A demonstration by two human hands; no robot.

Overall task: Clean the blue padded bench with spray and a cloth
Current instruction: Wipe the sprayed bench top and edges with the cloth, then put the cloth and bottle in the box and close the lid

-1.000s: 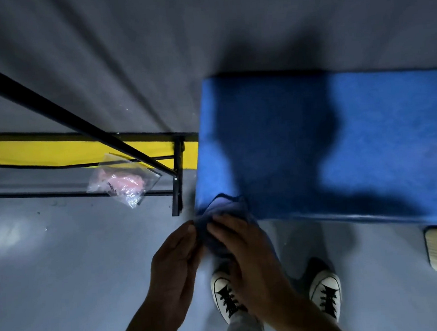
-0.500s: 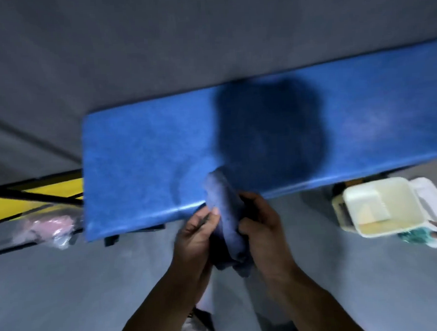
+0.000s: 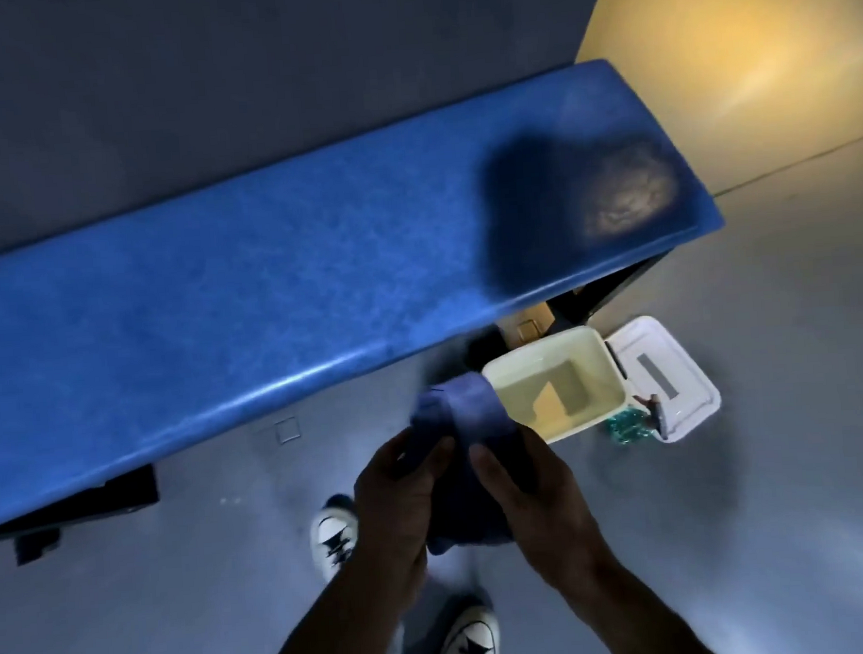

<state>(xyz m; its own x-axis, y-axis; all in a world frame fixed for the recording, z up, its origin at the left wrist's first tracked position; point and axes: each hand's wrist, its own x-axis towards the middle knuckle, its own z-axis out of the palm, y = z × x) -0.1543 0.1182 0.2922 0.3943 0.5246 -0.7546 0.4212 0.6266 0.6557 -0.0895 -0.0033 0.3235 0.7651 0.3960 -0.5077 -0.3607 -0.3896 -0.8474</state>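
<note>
Below the counter (image 3: 266,296) front edge, left hand (image 3: 394,501) and right hand (image 3: 531,497) both grip the cloth (image 3: 460,416), now lifted off the padding toward the open bin (image 3: 555,395), suggesting wiping has paused.

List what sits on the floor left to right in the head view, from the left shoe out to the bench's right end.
left shoe → right shoe → cream open bin → green item → white bin lid
</note>
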